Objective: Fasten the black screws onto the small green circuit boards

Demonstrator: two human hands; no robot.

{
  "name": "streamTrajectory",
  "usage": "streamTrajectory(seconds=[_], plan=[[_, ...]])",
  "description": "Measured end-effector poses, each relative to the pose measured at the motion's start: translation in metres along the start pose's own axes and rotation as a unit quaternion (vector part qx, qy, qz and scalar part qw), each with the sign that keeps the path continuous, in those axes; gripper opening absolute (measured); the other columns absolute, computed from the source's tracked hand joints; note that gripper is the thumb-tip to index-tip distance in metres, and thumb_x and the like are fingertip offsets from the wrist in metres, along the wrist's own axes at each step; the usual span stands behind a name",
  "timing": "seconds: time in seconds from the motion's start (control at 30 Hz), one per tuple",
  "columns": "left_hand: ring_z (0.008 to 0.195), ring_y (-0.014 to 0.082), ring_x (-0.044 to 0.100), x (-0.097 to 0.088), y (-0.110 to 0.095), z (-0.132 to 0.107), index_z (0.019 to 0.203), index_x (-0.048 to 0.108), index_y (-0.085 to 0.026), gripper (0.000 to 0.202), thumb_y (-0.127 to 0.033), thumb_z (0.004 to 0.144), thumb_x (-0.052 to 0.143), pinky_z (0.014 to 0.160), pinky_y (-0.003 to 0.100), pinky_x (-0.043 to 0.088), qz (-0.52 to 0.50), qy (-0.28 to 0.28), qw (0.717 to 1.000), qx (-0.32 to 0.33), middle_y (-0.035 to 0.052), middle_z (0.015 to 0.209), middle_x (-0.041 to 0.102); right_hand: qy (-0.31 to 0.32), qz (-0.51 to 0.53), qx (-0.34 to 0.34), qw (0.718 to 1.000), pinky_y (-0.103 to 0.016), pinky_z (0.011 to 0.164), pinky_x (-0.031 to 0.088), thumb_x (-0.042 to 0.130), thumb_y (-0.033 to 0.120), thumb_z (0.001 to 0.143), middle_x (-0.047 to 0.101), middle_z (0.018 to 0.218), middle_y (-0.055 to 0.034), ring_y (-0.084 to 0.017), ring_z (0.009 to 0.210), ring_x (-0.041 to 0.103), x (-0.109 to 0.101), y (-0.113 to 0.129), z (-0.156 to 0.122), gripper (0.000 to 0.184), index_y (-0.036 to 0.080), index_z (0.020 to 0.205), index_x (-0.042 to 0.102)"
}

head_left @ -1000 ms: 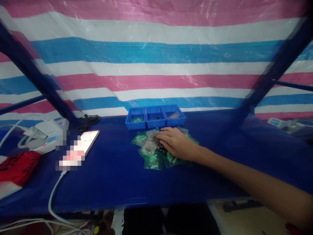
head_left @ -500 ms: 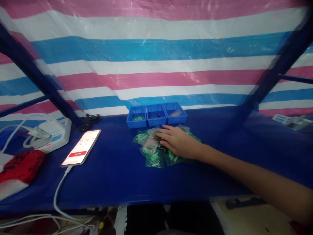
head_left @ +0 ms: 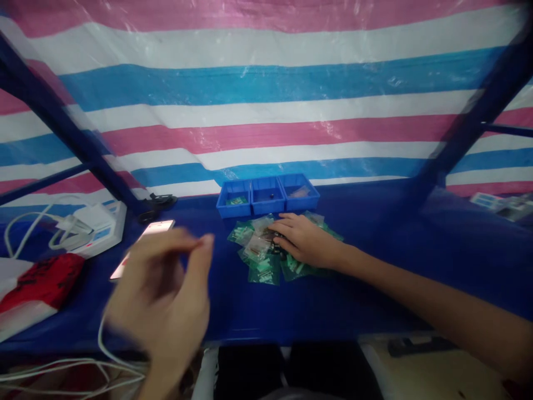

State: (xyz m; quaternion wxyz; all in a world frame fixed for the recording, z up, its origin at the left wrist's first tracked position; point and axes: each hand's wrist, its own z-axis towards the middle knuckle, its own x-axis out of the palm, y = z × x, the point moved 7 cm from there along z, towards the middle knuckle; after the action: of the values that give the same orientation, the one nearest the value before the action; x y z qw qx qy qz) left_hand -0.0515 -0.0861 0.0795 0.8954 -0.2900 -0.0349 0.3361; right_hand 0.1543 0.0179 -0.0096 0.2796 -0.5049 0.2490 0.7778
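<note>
My right hand (head_left: 306, 241) lies palm down on a heap of small green and clear plastic bags (head_left: 260, 253) in the middle of the blue table, fingers stretched out flat over them. Just behind the heap stand three small blue bins (head_left: 267, 194) side by side, each with a few small parts inside. My left hand (head_left: 164, 300) is raised close to the camera at the lower left, blurred by motion, with fingers loosely curled. It hides most of a lit phone (head_left: 155, 226).
A white power strip with plugs (head_left: 89, 228) and a red and white bag (head_left: 37, 286) sit at the left. White cables (head_left: 62, 372) hang off the front edge. Dark blue frame bars (head_left: 62, 128) slant up on both sides before a striped tarp (head_left: 266, 89).
My left hand has come up into view at the lower left and now covers the phone. My right hand stays on the heap of bags, barely shifted.
</note>
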Motion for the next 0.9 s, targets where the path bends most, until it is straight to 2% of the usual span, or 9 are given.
streamTrajectory(seconds=[0.03,0.1,0.2,0.33,0.4,0.47,0.57,0.7,0.9], plan=[[0.079,0.0146,0.063,0.023,0.007,0.011,0.097,0.066,-0.021,0.013,-0.024,0.086,0.072,0.073,0.028,0.053,-0.001,0.05,0.999,0.002,-0.0007,0.091,0.067,-0.005,0.003,0.002,1.0,-0.051,0.102,0.045,0.044,0.026,0.102,0.07,0.119,-0.016,-0.032,0.123,0.057,-0.001,-0.001,0.0,0.033,0.014,0.127,0.062],[0.084,0.016,0.066,0.075,0.022,0.023,0.1,0.067,-0.022,0.01,-0.021,0.091,0.063,0.073,0.028,0.052,0.011,0.216,0.976,0.013,0.0005,0.094,0.069,-0.016,-0.001,0.01,1.0,-0.05,0.099,0.045,0.044,0.026,0.102,0.071,0.114,-0.0158,-0.032,0.119,0.058,-0.003,-0.004,0.0,0.031,0.014,0.122,0.064],[0.1,0.0217,0.065,0.137,0.042,0.015,0.113,0.065,-0.023,0.023,-0.02,0.091,0.059,0.083,0.034,0.051,0.098,0.445,0.887,0.077,0.0047,0.106,0.07,-0.024,-0.016,0.033,0.999,-0.046,0.093,0.046,0.044,0.025,0.101,0.071,0.108,-0.0152,-0.031,0.112,0.059,-0.004,-0.01,0.0,0.028,0.013,0.114,0.066],[0.094,0.0291,0.066,0.177,0.065,0.004,0.107,0.068,-0.021,0.026,-0.035,0.084,0.066,0.072,0.037,0.05,0.219,0.579,0.782,0.075,0.0098,0.102,0.07,-0.028,-0.017,0.066,0.997,-0.04,0.087,0.045,0.045,0.024,0.099,0.07,0.103,-0.0133,-0.028,0.1,0.06,-0.008,-0.016,0.0,0.025,0.014,0.106,0.067],[0.089,0.0285,0.066,0.186,0.069,0.001,0.105,0.069,-0.021,0.029,-0.038,0.081,0.068,0.066,0.035,0.048,0.235,0.605,0.758,0.064,0.0104,0.1,0.07,-0.029,-0.007,0.082,0.996,-0.038,0.083,0.044,0.045,0.024,0.099,0.07,0.099,-0.0121,-0.027,0.097,0.06,-0.009,-0.019,0.0,0.024,0.014,0.102,0.068],[0.087,0.0281,0.067,0.191,0.071,0.0,0.103,0.069,-0.02,0.031,-0.039,0.079,0.068,0.064,0.033,0.047,0.238,0.61,0.753,0.063,0.0113,0.098,0.07,-0.028,0.007,0.096,0.995,-0.037,0.08,0.044,0.045,0.025,0.1,0.07,0.095,-0.0106,-0.025,0.092,0.06,-0.009,-0.02,0.0,0.024,0.016,0.098,0.068],[0.084,0.0291,0.067,0.191,0.074,0.001,0.1,0.07,-0.02,0.028,-0.036,0.077,0.069,0.064,0.035,0.048,0.236,0.572,0.782,0.078,0.0119,0.092,0.07,-0.03,0.016,0.106,0.994,-0.037,0.079,0.044,0.045,0.025,0.1,0.071,0.091,-0.0092,-0.025,0.09,0.061,-0.008,-0.022,0.001,0.025,0.017,0.094,0.068],[0.085,0.032,0.067,0.187,0.079,0.001,0.113,0.067,-0.021,0.038,-0.034,0.077,0.07,0.065,0.038,0.051,0.21,0.514,0.825,0.104,0.0112,0.093,0.071,-0.036,0.02,0.107,0.993,-0.037,0.077,0.044,0.044,0.025,0.1,0.071,0.09,-0.0087,-0.024,0.089,0.062,-0.007,-0.022,0.001,0.027,0.018,0.093,0.069],[0.094,0.0315,0.067,0.185,0.08,0.001,0.127,0.059,-0.021,0.043,-0.033,0.086,0.065,0.072,0.04,0.053,0.173,0.483,0.847,0.142,0.0113,0.098,0.071,-0.046,0.047,0.123,0.99,-0.036,0.075,0.044,0.046,0.024,0.098,0.072,0.089,-0.0074,-0.023,0.086,0.062,-0.008,-0.025,0.001,0.025,0.019,0.093,0.069]])
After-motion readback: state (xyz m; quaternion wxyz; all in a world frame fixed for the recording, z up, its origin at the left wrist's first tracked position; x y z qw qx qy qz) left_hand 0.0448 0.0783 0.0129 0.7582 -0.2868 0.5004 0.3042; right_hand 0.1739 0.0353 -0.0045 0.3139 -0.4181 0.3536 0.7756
